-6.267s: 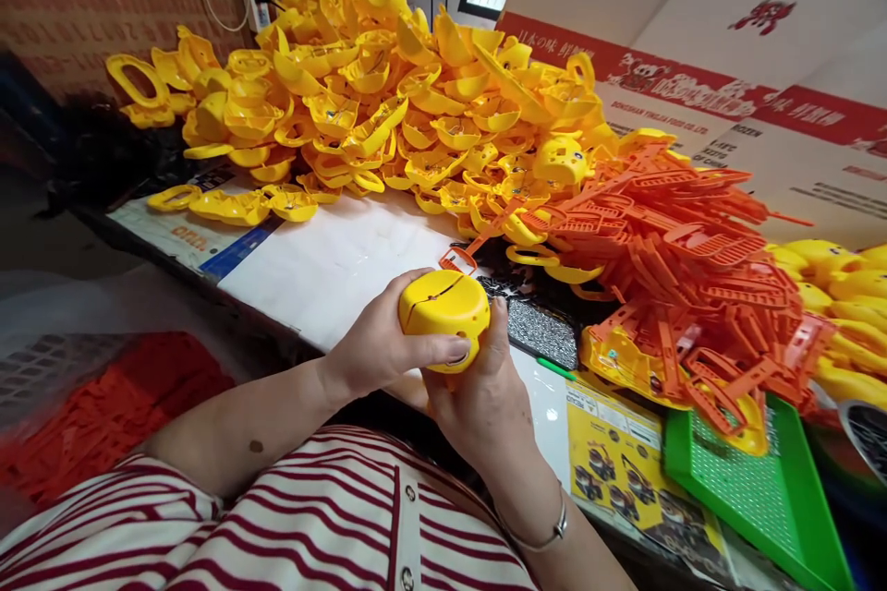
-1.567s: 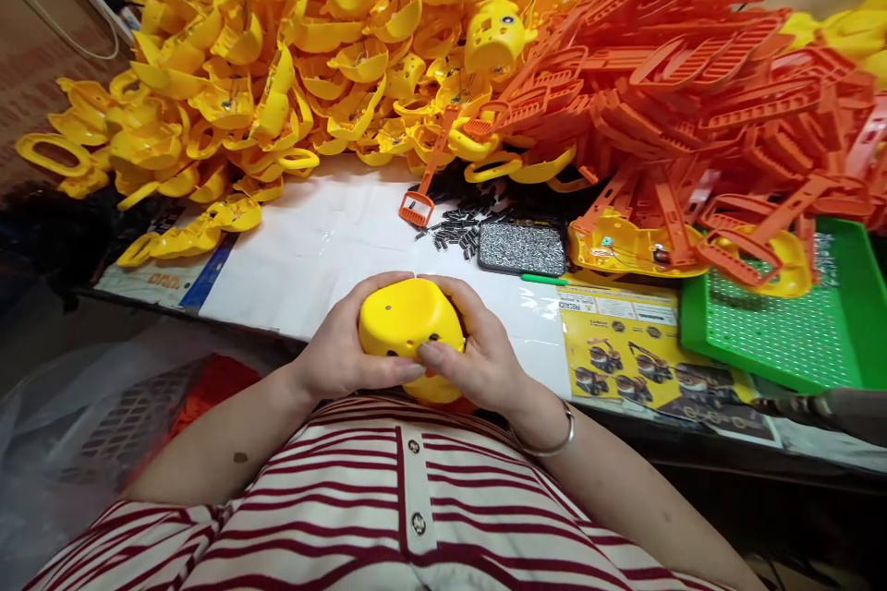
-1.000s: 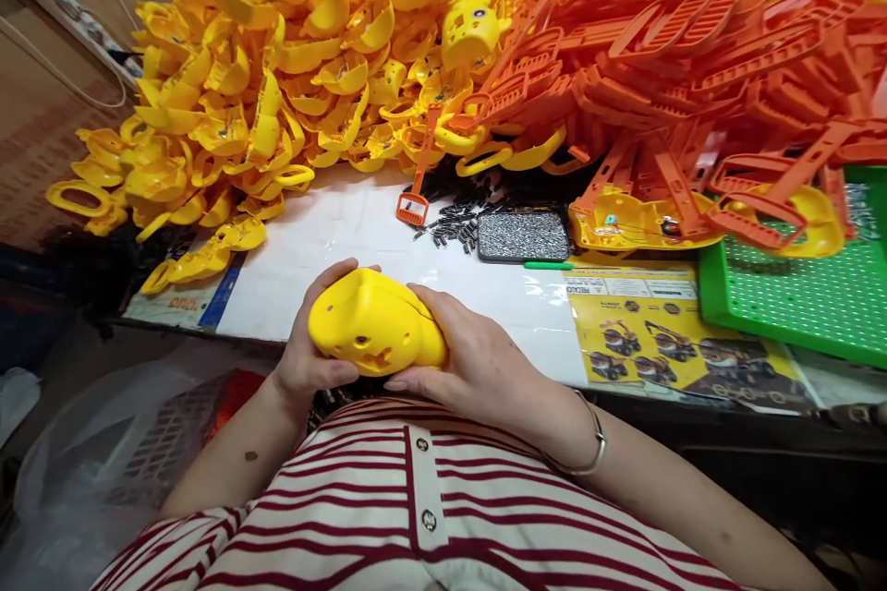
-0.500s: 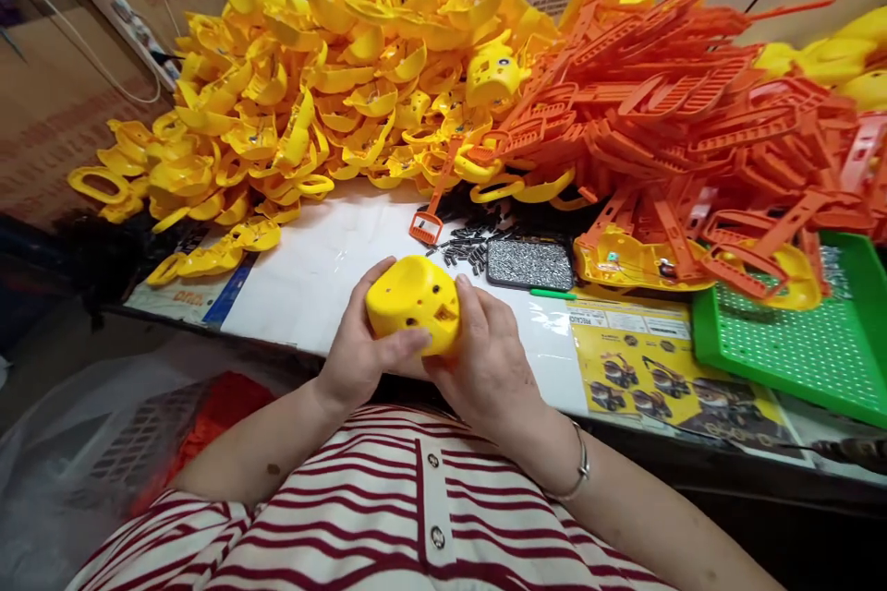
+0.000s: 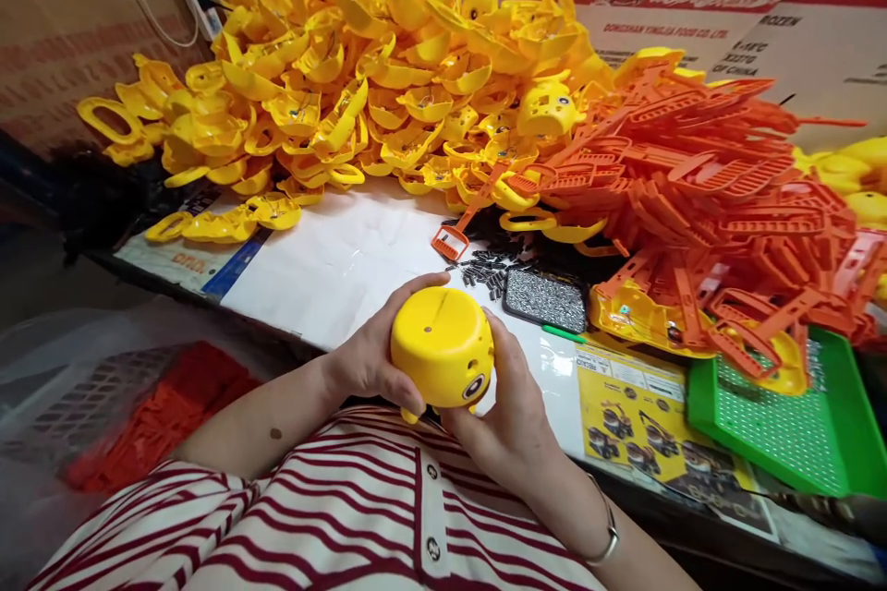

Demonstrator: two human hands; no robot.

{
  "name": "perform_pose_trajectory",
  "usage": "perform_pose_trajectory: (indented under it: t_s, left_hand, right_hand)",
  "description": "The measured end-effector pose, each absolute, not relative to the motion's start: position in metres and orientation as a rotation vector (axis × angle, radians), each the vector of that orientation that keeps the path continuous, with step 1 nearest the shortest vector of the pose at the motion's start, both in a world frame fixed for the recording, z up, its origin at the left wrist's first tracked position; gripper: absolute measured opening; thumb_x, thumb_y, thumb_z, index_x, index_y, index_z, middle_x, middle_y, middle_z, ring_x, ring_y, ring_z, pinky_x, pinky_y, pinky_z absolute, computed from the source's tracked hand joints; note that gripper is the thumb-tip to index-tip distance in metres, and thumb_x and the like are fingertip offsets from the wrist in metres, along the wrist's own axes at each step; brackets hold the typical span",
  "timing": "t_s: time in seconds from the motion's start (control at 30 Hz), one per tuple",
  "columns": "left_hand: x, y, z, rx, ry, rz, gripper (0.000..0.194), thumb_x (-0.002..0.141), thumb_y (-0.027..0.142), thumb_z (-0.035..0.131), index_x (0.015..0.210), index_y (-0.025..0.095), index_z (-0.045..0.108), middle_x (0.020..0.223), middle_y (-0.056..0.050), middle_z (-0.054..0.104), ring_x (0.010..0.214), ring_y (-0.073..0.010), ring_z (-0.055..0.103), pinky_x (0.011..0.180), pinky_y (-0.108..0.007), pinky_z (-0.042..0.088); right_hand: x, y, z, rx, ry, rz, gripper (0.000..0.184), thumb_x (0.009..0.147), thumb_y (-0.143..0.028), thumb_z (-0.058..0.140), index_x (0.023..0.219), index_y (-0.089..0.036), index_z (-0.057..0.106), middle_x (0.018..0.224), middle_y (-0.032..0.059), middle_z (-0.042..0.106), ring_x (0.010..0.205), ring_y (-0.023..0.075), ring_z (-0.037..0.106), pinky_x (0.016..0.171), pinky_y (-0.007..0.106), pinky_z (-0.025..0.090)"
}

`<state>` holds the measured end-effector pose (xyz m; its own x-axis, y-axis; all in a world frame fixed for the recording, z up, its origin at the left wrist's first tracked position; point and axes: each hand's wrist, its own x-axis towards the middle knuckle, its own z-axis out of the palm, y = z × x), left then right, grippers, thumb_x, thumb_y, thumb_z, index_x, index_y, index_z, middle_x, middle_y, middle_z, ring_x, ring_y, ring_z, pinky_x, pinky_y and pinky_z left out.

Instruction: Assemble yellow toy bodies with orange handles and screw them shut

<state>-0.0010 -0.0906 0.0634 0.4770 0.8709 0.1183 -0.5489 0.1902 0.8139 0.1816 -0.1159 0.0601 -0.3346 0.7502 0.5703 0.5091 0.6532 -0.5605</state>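
Note:
Between both hands, close to my body at the table's front edge, is a rounded yellow plastic toy body with a printed eye and small holes. My left hand wraps its left side, thumb on the near face. On the right side my right hand grips it, fingers along the far edge and thumb underneath. Its underside is hidden. Just beyond the hands lie small black cylindrical pieces and a dark tray of tiny silvery parts. An orange slotted plastic part rests beside the black pieces.
Yellow shell halves are heaped at the back left, orange plastic parts at the back right. A green perforated basket stands at the right edge, near a green pen-like stick. Red pieces sit in a bag lower left.
Both hands have turned the yellow toy body, so a smooth rounded face and a printed eye now show instead of the side with the square opening. The camera view has shifted.

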Motion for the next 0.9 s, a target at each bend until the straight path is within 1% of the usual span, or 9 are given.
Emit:
perform_pose_trajectory:
  t_s: [0.17, 0.3, 0.43, 0.6, 0.77, 0.83, 0.9]
  left_hand:
    - [-0.005, -0.091, 0.058, 0.862, 0.421, 1.063, 0.110, 0.039, 0.034, 0.097, 0.135, 0.034, 0.044, 0.125, -0.007, 0.058, 0.122, -0.0351, 0.055, 0.101, -0.046, 0.047]
    - [-0.006, -0.092, 0.055, 0.800, 0.401, 1.103, 0.105, 0.041, 0.033, 0.097, 0.133, 0.034, 0.046, 0.125, -0.006, 0.058, 0.119, -0.0321, 0.057, 0.099, -0.043, 0.049]
    - [-0.005, -0.093, 0.053, 0.764, 0.362, 1.115, 0.100, 0.043, 0.032, 0.096, 0.131, 0.035, 0.048, 0.124, -0.005, 0.059, 0.116, -0.0293, 0.059, 0.097, -0.041, 0.050]
    - [-0.003, -0.093, 0.049, 0.769, 0.356, 1.158, 0.102, 0.039, 0.035, 0.097, 0.129, 0.034, 0.049, 0.121, -0.004, 0.060, 0.116, -0.0298, 0.060, 0.098, -0.041, 0.049]
    - [0.000, -0.099, 0.051, 0.807, 0.316, 1.177, 0.103, 0.040, 0.036, 0.097, 0.130, 0.034, 0.047, 0.119, -0.005, 0.060, 0.110, -0.0281, 0.062, 0.096, -0.041, 0.050]
    - [0.001, -0.101, 0.054, 0.810, 0.323, 1.176, 0.104, 0.040, 0.038, 0.097, 0.130, 0.034, 0.046, 0.120, -0.005, 0.060, 0.110, -0.0274, 0.061, 0.096, -0.041, 0.050]
    - [0.001, -0.102, 0.057, 0.804, 0.356, 1.172, 0.105, 0.039, 0.039, 0.097, 0.131, 0.034, 0.046, 0.121, -0.005, 0.058, 0.113, -0.0286, 0.059, 0.098, -0.042, 0.049]
  right_hand:
    - [0.177, -0.114, 0.063, -1.008, -2.058, 0.383, 0.081, 0.081, -0.020, 0.061, 0.151, -0.021, 0.019, 0.132, 0.0182, 0.055, 0.121, 0.0330, 0.058, 0.094, 0.051, 0.056]
    - [0.175, -0.114, 0.066, -1.044, -2.096, 0.394, 0.084, 0.080, -0.019, 0.060, 0.152, -0.020, 0.017, 0.132, 0.0181, 0.055, 0.121, 0.0332, 0.058, 0.094, 0.052, 0.056]
    - [0.175, -0.113, 0.067, -1.054, -2.102, 0.372, 0.085, 0.078, -0.020, 0.061, 0.152, -0.020, 0.019, 0.130, 0.0176, 0.056, 0.118, 0.0339, 0.059, 0.093, 0.054, 0.056]
    - [0.176, -0.109, 0.062, -1.013, -2.116, 0.400, 0.084, 0.080, -0.025, 0.062, 0.152, -0.021, 0.019, 0.134, 0.0176, 0.053, 0.120, 0.0334, 0.058, 0.093, 0.053, 0.056]
    - [0.176, -0.112, 0.056, -0.977, -2.065, 0.405, 0.087, 0.077, -0.022, 0.063, 0.153, -0.021, 0.020, 0.133, 0.0169, 0.052, 0.122, 0.0331, 0.056, 0.097, 0.052, 0.054]
    - [0.177, -0.113, 0.055, -0.979, -2.045, 0.441, 0.086, 0.077, -0.025, 0.064, 0.152, -0.021, 0.022, 0.133, 0.0164, 0.052, 0.121, 0.0328, 0.056, 0.096, 0.051, 0.054]
    - [0.180, -0.113, 0.055, -1.004, -2.046, 0.476, 0.085, 0.079, -0.028, 0.065, 0.151, -0.022, 0.022, 0.133, 0.0163, 0.052, 0.120, 0.0324, 0.057, 0.095, 0.050, 0.055]
